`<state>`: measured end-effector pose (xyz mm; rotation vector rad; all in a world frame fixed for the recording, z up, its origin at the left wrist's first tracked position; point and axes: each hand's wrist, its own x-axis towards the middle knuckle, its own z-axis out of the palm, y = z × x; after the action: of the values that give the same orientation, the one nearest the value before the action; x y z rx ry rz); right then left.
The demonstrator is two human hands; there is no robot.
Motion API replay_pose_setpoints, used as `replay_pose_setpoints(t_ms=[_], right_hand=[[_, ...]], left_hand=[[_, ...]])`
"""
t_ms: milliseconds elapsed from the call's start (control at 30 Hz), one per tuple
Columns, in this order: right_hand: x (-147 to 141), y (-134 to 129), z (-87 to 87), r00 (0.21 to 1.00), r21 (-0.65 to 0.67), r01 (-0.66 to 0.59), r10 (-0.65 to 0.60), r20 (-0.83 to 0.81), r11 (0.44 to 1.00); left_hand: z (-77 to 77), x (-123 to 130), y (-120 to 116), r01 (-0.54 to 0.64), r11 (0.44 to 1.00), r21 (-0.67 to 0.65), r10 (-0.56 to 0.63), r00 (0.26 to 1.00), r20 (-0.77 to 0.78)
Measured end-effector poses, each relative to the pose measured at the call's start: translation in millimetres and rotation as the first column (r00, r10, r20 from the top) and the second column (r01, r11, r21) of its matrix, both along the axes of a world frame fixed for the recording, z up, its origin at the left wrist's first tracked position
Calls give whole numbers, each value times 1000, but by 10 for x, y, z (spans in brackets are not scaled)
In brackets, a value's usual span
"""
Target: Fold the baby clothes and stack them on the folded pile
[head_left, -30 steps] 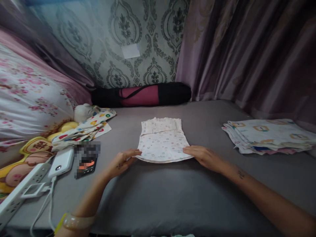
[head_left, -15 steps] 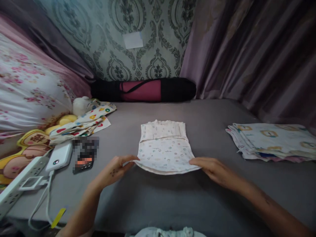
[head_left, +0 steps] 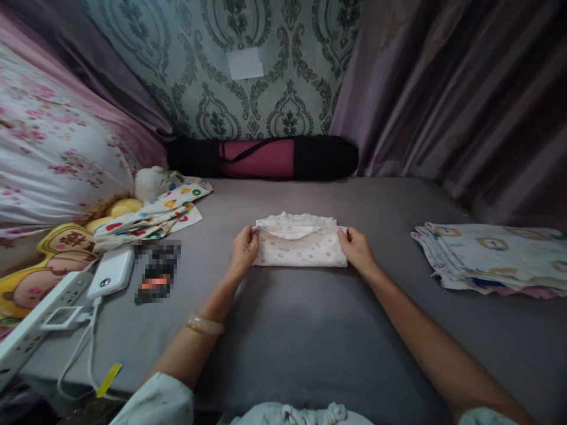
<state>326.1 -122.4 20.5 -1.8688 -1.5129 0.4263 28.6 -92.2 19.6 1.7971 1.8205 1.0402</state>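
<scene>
A small white garment (head_left: 301, 251) with a faint print lies on the grey bed surface in front of me, its near part folded up over the far part. My left hand (head_left: 245, 248) pinches the left corner of the folded-over edge. At the right corner of that same edge, my right hand (head_left: 355, 247) grips the cloth between thumb and fingers. The edge sags a little between both hands. Behind it shows the ruffled far end of the garment.
To the right lies a stack of folded clothes (head_left: 496, 254). On the left are a crumpled patterned cloth (head_left: 153, 215), a white power bank (head_left: 110, 271), a power strip (head_left: 42, 324) with cables, and a blurred dark object (head_left: 155, 271). A black and red bag (head_left: 261, 158) rests along the wall.
Both hands have carried the garment's near edge away from me and over its far part. The garment is now shorter, folded across.
</scene>
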Motion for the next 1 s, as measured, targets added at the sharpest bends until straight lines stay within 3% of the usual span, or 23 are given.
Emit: replay_pose_setpoints(t_ms=[100, 367, 633, 1000], right_hand=[[-69, 133, -1, 989, -43, 56, -49, 137, 998], [-109, 275, 6, 929, -131, 66, -13, 369, 989], [-94, 338, -17, 912, -203, 114, -21, 411, 973], [-70, 460, -26, 934, -266, 182, -81, 348, 947]], left_hand=[[-71, 64, 123, -8, 999, 35, 9, 1000, -17], [-260, 106, 400, 61, 994, 96, -50, 992, -115], [-320, 126, 509, 61, 995, 76, -42, 973, -227], [-275, 181, 556, -121, 991, -63, 104, 969, -222]])
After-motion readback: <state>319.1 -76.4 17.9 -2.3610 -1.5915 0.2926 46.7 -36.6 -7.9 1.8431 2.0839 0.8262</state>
